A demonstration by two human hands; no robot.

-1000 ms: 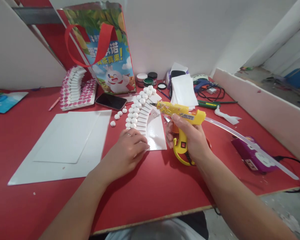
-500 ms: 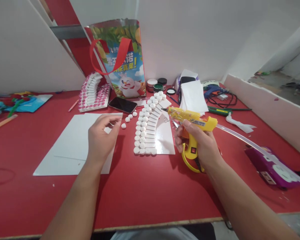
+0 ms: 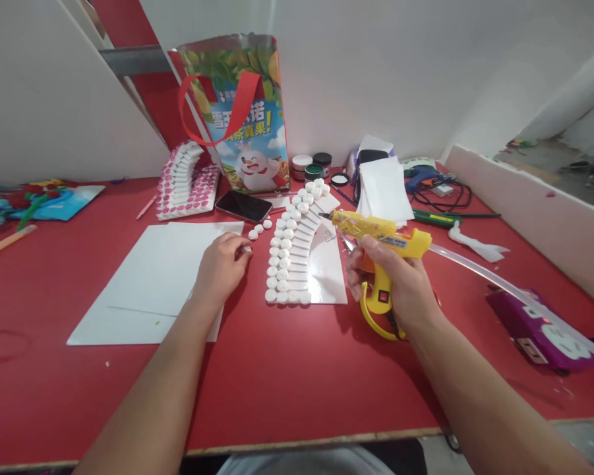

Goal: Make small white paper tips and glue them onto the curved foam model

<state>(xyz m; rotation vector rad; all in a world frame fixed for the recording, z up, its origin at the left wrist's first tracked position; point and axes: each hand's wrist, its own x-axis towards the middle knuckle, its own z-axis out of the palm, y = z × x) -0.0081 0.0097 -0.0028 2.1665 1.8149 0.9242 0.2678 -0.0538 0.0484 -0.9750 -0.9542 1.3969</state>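
My right hand grips a yellow glue gun, its nozzle over the upper right of a white board. Rows of round white pieces curve along that board beside narrow white strips. Lower and to the left, my left hand has its fingertips pinched on a small white piece at the red table. Just beyond those fingers lie a few more loose white pieces.
White sheets lie at left. Behind are a phone, a colourful bag, paint jars and a pink-dotted piece. A purple box and a green cutter are at right.
My left hand has moved right and down from above the white sheets to the loose white pieces, closing on one. My right hand and the glue gun have barely moved.
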